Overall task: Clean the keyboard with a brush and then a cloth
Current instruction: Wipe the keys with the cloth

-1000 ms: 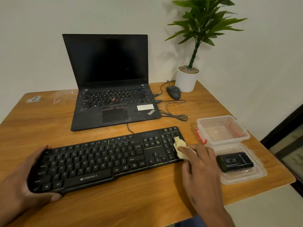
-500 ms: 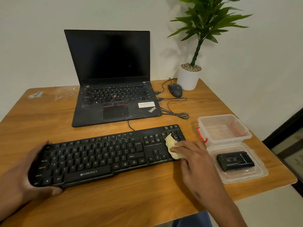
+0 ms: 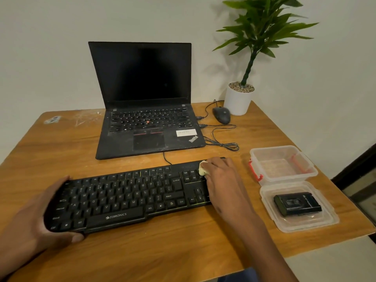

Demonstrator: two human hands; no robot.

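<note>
A black Zebronics keyboard [image 3: 126,198] lies across the near part of the wooden table [image 3: 183,241]. My left hand [image 3: 38,218] grips its left end, thumb under the front edge. My right hand [image 3: 221,176] lies over the number pad at the right end and holds a small pale yellow cloth [image 3: 202,169] bunched under its fingers, pressed against the upper keys there. Most of the cloth is hidden beneath the hand. No brush can be made out.
An open black laptop [image 3: 146,127] stands behind the keyboard, with a mouse [image 3: 221,115], its cables [image 3: 221,142] and a potted plant [image 3: 240,100] at the back right. To the right sit a clear plastic box [image 3: 282,165] and its lid [image 3: 299,220] carrying a small black case [image 3: 297,204].
My right hand has slid the cloth from the lower right of the number pad up and away to its top edge. My left hand has kept its grip on the keyboard's left end.
</note>
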